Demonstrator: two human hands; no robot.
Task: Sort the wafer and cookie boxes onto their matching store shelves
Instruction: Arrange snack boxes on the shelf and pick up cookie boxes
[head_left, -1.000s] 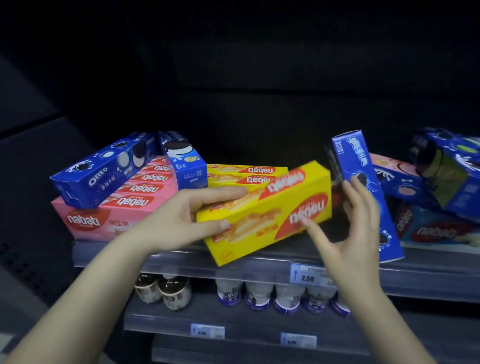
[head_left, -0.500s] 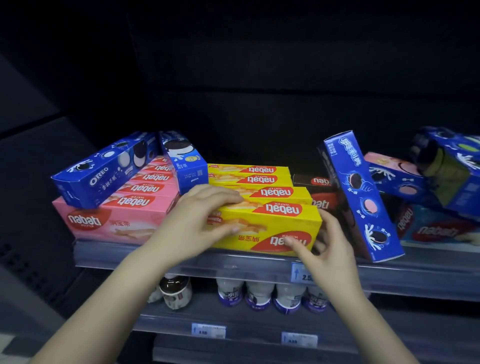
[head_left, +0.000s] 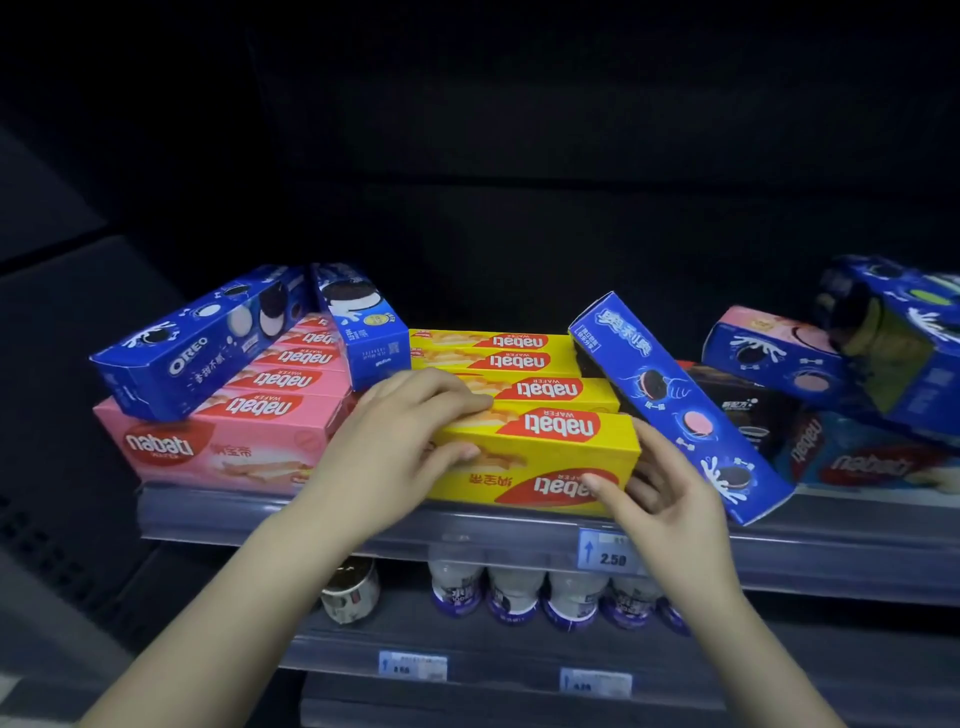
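1. On the far left a blue Oreo box (head_left: 202, 345) lies tilted across the row of pink wafer boxes (head_left: 228, 441) on the shelf (head_left: 831, 540).
2. My left hand (head_left: 395, 447) reaches in from the lower left, fingers laid over the top of the front yellow wafer box (head_left: 550, 462) and thumb against its front face, gripping its left end.
3. That box sits at the shelf's front edge, foremost in the yellow row.
4. My right hand (head_left: 670, 499) holds its right end, thumb on the front face, fingers curled round the side.
5. Just beside it a blue cookie box (head_left: 675, 405) leans.
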